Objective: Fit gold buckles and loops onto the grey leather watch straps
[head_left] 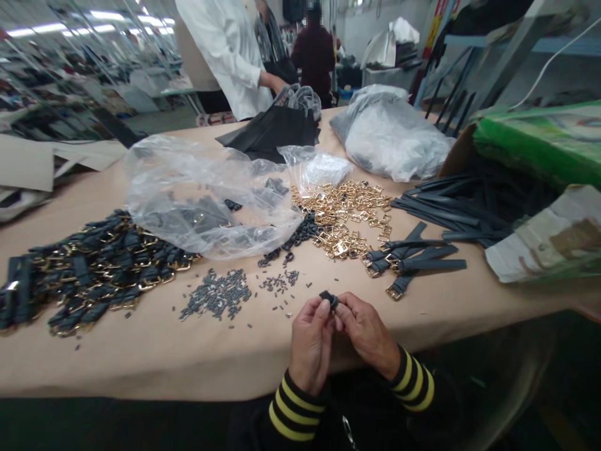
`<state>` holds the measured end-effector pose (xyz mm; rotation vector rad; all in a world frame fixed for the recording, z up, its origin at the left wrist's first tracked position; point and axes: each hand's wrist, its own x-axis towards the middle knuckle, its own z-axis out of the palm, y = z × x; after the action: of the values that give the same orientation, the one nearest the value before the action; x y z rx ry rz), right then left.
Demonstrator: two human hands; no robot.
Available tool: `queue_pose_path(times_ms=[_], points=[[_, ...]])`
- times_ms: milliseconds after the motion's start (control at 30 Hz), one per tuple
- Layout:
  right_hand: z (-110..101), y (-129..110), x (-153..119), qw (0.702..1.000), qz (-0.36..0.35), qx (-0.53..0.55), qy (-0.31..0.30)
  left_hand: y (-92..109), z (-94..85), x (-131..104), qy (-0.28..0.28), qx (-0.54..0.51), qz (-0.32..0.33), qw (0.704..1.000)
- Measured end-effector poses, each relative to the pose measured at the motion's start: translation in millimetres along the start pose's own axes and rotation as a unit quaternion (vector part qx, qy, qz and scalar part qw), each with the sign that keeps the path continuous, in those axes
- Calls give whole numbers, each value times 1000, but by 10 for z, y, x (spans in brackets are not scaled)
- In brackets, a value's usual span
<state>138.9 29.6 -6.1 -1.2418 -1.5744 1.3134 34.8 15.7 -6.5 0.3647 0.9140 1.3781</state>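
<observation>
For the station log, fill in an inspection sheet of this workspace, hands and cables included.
Surface: brown, smooth-covered table, crowded.
Job's things: small dark strap piece in hand; heaped rectangular gold metal buckles; dark straps with gold buckles at left and right.
Clutter: crumpled clear plastic bag, dark pieces visible through it; small dark bits scattered in front.
Hands: bare left hand and right hand pinch the strap piece.
Cables: thin white cord, upper right; ends unclear.
Surroundings: white-sleeved person across the table, another person behind.
</observation>
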Motion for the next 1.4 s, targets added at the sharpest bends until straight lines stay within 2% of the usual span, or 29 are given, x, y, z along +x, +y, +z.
queue_pose_path(times_ms=[100,200,367,500,600,667,733,767,800,867,900,967,1067,1200,1300,1333,1400], points=[[-22,-21,5,1000,7,2,-21,43,-28,-5,-14,47,-6,999],[-37,-42,19,999,7,12,-36,136,-57,36,-10,109,22,994],[-15,30,60,999,27,7,-25,189,-103,122,-96,263,-5,960],[-42,68,115,999,28,18,-24,148,-123,170,-94,277,-21,956],[-128,39,176,998,36,40,-36,180,-112,261,-73,282,23,956],[-199,29,224,996,56,59,-43,246,-83,387,-92,326,46,940],[-262,49,271,992,77,91,-34,335,-37,579,-121,410,93,899],[-287,69,291,990,85,108,-21,379,-11,697,-125,465,143,865],[-307,94,308,988,91,126,-5,417,15,824,-106,518,224,819],[-334,146,328,982,105,156,21,464,64,1082,-116,618,345,697],[-342,168,329,980,110,166,27,471,84,1199,-128,633,348,680],[-357,198,312,978,117,174,24,459,118,1383,-132,651,343,664],[-388,215,256,977,127,168,15,429,152,1512,-112,680,327,646],[-436,215,215,972,162,168,30,437,154,1407,-53,715,297,631],[-448,191,215,973,174,146,33,365,121,1058,-20,718,296,629],[-443,173,212,978,165,122,30,311,103,894,-17,707,302,640],[-415,124,194,989,128,66,15,180,47,539,-31,668,296,682]])
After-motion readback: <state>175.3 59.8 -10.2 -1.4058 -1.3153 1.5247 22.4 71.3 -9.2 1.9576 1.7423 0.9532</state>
